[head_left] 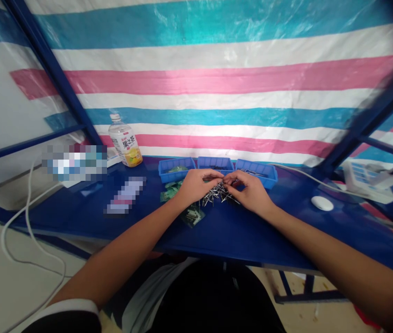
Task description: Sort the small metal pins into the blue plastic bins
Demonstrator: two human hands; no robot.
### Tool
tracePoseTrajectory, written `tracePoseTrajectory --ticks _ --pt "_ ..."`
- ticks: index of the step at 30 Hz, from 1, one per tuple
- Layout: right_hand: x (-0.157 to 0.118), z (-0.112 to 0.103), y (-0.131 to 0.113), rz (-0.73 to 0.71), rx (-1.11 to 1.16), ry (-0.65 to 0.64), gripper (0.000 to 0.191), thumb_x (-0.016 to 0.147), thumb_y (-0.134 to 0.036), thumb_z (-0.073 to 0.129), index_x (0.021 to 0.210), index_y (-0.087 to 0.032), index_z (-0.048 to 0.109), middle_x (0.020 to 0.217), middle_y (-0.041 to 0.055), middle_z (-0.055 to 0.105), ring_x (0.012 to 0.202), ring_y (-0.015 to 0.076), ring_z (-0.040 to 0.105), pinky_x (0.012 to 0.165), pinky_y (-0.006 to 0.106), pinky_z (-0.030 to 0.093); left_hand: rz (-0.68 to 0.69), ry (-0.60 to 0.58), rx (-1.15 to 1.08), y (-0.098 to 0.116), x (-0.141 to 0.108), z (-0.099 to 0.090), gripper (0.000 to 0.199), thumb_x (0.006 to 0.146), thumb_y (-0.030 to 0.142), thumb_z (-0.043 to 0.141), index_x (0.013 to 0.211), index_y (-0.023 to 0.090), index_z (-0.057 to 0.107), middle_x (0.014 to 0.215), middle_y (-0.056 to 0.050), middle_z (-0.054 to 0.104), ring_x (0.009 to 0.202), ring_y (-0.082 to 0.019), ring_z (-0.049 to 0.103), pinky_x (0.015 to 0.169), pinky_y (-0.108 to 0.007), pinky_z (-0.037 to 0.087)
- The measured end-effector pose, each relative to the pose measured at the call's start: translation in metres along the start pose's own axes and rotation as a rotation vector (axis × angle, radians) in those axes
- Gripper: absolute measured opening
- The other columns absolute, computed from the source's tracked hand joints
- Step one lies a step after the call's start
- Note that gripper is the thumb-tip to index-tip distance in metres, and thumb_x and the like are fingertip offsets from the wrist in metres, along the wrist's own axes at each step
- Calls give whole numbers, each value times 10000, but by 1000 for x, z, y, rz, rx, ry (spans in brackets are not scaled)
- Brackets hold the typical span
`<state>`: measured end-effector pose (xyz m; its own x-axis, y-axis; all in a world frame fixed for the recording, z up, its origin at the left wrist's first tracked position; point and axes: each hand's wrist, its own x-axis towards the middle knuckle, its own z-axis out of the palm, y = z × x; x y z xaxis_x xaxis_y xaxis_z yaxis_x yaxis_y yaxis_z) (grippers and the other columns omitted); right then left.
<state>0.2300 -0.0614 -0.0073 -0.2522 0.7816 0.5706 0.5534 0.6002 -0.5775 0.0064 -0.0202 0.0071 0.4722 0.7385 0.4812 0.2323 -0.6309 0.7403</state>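
Observation:
My left hand [199, 184] and my right hand [246, 188] meet at their fingertips over a pile of thin metal pieces [213, 194] on the blue table. The fingers of both hands are bent together; what they pinch is too small to make out. Behind them stand three blue bins in a row: the left bin [176, 175] holds small greenish packets, the middle bin [216, 169] dark pieces, the right bin [269, 179] long thin pieces. Green packets [170, 192] lie beside my left hand, and a clear bag of small pieces [192, 215] lies nearer the front edge.
A drink bottle [126, 141] stands at the back left, with a blurred-out flat item [126, 196] in front. A white round object [322, 203] and a white tray [368, 182] are on the right. Blue frame posts flank the table [238, 240].

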Motion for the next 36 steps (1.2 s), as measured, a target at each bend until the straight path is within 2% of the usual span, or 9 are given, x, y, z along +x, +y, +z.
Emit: tracePoseTrajectory --ticks 3,7,10,14,19,24,29,33,36 --pt "0 0 0 15 7 -7 132 955 -304 688 1067 -252 734 1030 59 779 846 203 729 674 348 581 -21 31 -56 -2 -1 2 70 911 241 758 966 212 725 1034 -57 830 1003 -219 805 978 -426 663" --pt "-1 1 1 7 34 23 174 959 -314 697 1121 -256 725 999 55 767 848 205 723 715 363 595 -71 40 -118 -1 -2 2 201 875 230 785 971 211 610 1022 -64 811 983 -221 807 900 -391 665" --pt "-1 -1 -1 0 41 26 219 969 -348 699 1163 -251 725 990 63 762 854 216 719 702 366 594 -56 27 -83 -1 -1 2 208 862 210 780 984 212 612 991 -58 802 931 -205 797 867 -372 659" --pt "-1 -2 -4 -7 -11 -12 181 1004 -375 660 1081 -248 764 942 59 758 818 211 706 642 341 553 1 25 -45 -2 0 1 169 870 189 759 1001 201 653 997 -63 800 928 -191 776 896 -377 657" --pt "-1 -2 0 16 -40 -69 176 1014 -361 650 1050 -240 773 898 47 752 765 204 683 661 348 530 26 12 -45 -1 0 1 228 899 184 740 1118 207 679 1058 -74 809 975 -196 782 940 -385 656" --pt "0 -1 5 -28 -98 -135 217 1042 -355 604 966 -245 776 876 45 750 758 210 670 694 356 509 38 -24 -35 1 -1 0 340 929 214 717 1264 215 662 1108 -77 807 984 -201 787 959 -391 657" --pt "1 -1 8 -28 -86 -138 222 1053 -347 582 1031 -246 779 929 50 767 824 225 692 762 377 528 33 -4 -67 0 1 2 465 920 200 722 1370 256 619 1210 -88 780 1002 -210 793 958 -389 659" --pt "2 0 12 29 -31 -95 226 1051 -360 587 1085 -251 782 1005 59 792 897 245 724 813 407 551 60 1 79 -3 1 0 367 952 255 717 1315 225 668 1170 -88 791 1039 -226 776 970 -402 642" --pt "2 1 17 75 17 -67 236 1045 -385 601 1112 -251 784 1030 58 797 909 248 729 822 418 563 125 -75 311 -8 -1 -1 224 1002 296 661 1196 209 733 1194 -91 788 1113 -263 747 1031 -460 594"
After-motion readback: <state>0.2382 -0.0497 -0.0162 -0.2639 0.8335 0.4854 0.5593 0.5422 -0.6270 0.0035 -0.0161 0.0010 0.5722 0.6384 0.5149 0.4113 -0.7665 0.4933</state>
